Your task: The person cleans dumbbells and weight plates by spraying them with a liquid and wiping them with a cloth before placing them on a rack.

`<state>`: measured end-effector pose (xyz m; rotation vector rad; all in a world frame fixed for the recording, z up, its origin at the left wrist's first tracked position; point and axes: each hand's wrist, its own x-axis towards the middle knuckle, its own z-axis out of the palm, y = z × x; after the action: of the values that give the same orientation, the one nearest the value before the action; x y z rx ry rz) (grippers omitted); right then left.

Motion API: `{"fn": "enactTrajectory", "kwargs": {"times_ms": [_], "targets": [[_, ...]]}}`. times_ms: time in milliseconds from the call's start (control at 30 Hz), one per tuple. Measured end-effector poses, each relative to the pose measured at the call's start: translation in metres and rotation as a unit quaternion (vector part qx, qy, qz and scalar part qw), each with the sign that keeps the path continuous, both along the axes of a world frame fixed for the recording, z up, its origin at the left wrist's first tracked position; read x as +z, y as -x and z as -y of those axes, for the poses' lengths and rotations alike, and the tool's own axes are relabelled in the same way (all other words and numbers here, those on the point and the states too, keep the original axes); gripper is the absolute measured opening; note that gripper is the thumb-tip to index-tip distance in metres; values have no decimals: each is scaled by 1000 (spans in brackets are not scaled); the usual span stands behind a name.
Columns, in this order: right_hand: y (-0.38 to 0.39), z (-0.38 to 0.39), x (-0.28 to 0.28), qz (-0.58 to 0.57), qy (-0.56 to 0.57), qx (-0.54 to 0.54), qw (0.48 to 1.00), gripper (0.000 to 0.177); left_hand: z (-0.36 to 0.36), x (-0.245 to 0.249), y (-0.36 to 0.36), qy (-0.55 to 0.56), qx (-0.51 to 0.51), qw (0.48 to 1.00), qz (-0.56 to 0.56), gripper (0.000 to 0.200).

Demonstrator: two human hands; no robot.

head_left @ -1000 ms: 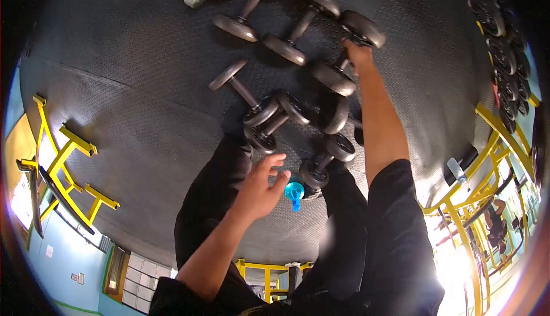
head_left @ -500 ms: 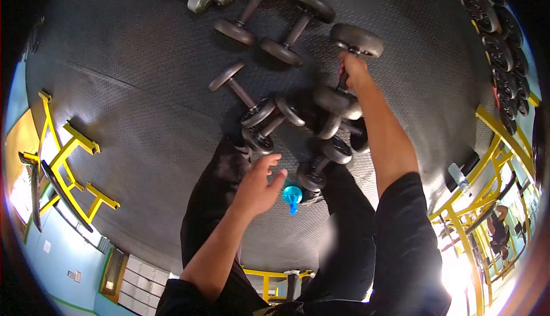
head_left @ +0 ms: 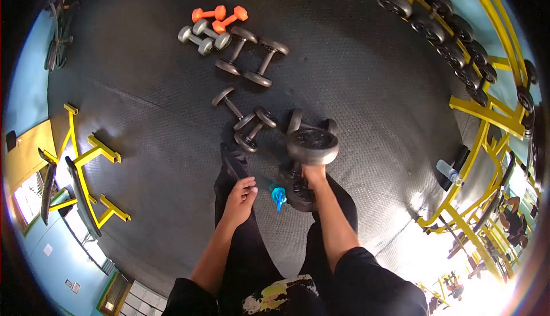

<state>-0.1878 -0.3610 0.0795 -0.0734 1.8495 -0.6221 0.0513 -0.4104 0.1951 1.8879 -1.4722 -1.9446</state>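
Observation:
My right hand [head_left: 314, 174] is wrapped round the handle of a large black dumbbell [head_left: 313, 154], held in front of my right leg. Its upper round head looms toward the camera and hides part of another dumbbell [head_left: 295, 120] behind it. My left hand [head_left: 239, 202] hovers over my left leg, empty, with fingers loosely bent and apart from the thumb. Between my legs stands a blue-topped bottle [head_left: 278, 196]. Just beyond my left foot, two black dumbbells lie close together, a longer one [head_left: 232, 107] and a shorter one [head_left: 255, 129].
Farther out on the black mat lie two big dumbbells [head_left: 266, 62], grey dumbbells [head_left: 196, 41] and orange dumbbells [head_left: 230, 19]. A loaded weight rack [head_left: 452, 55] runs along the right. Yellow bench frames [head_left: 86, 161] stand at left. A clear bottle [head_left: 448, 172] is at right.
My right hand has brought the dumbbell back from the far right toward my legs. My left hand has shifted slightly left and down. The view has lifted, bringing the orange dumbbells into sight.

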Motion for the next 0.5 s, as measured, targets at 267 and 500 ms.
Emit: {"fn": "enactTrajectory", "kwargs": {"times_ms": [267,500], "targets": [[-58,-168,-19,38,54,-146,987,14,-85,75,-20,-11,-78,997,-12,41],[-80,-335,-157,-195,107,3,975,6,-148,18,-60,-20,-202,979,-35,48]]}}
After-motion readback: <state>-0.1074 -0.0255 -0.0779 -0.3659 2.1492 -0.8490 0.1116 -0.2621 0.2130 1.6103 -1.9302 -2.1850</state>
